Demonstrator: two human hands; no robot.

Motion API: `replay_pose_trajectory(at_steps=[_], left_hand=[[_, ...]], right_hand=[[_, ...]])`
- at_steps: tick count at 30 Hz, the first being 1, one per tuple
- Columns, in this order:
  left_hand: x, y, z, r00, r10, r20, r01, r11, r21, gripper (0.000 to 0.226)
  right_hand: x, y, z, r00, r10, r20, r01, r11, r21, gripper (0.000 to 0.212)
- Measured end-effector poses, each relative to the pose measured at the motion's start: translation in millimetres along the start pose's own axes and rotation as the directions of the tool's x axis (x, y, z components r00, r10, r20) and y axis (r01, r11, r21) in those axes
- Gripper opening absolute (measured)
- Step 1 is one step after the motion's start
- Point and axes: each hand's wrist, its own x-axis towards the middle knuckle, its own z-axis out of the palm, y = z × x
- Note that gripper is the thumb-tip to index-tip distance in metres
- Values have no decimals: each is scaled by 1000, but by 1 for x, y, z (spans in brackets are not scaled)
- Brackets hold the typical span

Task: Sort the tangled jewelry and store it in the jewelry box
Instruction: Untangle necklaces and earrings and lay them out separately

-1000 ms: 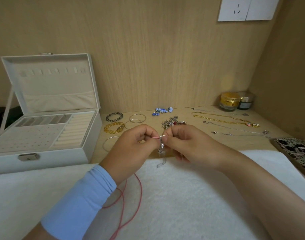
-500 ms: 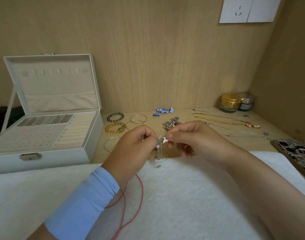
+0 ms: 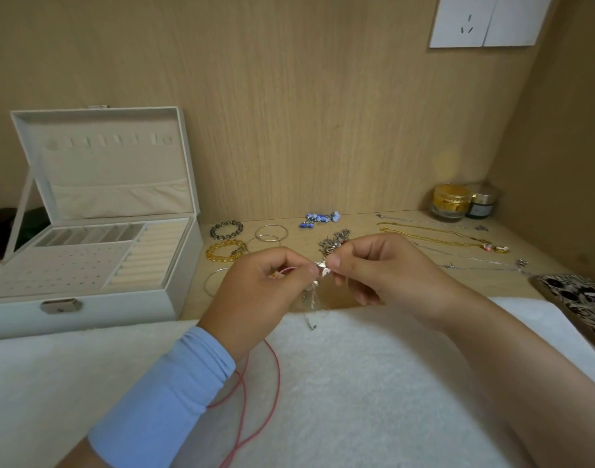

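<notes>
Tangled jewelry (image 3: 322,270), threaded on a red cord (image 3: 276,373), hangs above the towel (image 3: 374,383), left hand (image 3: 255,292) and right hand (image 3: 387,270) each with grip pinched on it; untangling seems underway, and next the strands likely need gentle teasing apart

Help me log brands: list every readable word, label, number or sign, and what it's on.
Nothing here can be read.
Gold jar: markings on its band are blurred.
Dark jar: its label is too small to read.
Socket: only slots, no words.
</notes>
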Motion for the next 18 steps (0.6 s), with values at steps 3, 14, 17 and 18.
replay_pose_trajectory(at_steps=[3,14,17,18], left_hand=[[2,-1,0,997,-54,-46,53,998,-30,26],[1,2,2,998,-43,-47,39,996,-74,29],[1,3,2,994,-77,-83,67,991,-112,24],[1,2,2,991,-99,-95,87,989,-123,22]], right_hand=[[0,2,1,1000,-27,4,28,998,-62,26],[3,7,3,997,-73,-13,73,997,-10,4],[3,7,0,998,-65,8,66,998,-16,6],[2,6,0,998,-59,27,60,998,-30,7]])
